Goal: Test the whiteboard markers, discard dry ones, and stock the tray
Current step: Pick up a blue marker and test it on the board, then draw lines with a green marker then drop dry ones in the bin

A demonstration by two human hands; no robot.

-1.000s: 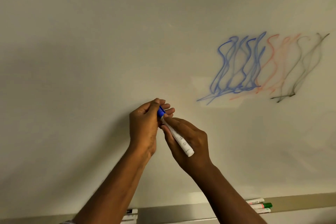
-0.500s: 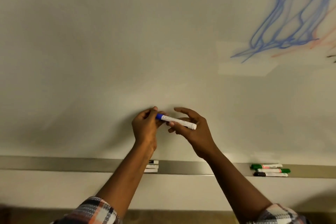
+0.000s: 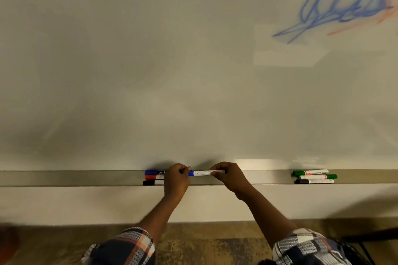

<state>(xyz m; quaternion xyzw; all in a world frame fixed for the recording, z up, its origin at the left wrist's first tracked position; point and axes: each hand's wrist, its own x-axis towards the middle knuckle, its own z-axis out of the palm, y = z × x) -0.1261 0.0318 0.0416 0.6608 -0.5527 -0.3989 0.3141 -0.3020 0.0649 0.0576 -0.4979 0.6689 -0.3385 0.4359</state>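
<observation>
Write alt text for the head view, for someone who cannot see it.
The left hand and right hand hold a blue-capped white marker at the grey metal tray below a whiteboard. On the tray, blue, red and black markers lie to its left, two green markers and a black one to its right; blue scribbles mark the board's upper right.

The light is dim and warm, and it turns my whiteboard a dull beige. A pale patch of reflected ceiling light sits at its upper right. A smaller bright glare lies just above the tray, right of my right hand. 2 soft dark shadows sit on the board just above that hand and my left hand. Everything is slightly soft: the print on the marker I hold is unreadable. The blue scribble looks stretched toward the corner, and the floor darkens at lower left.
</observation>
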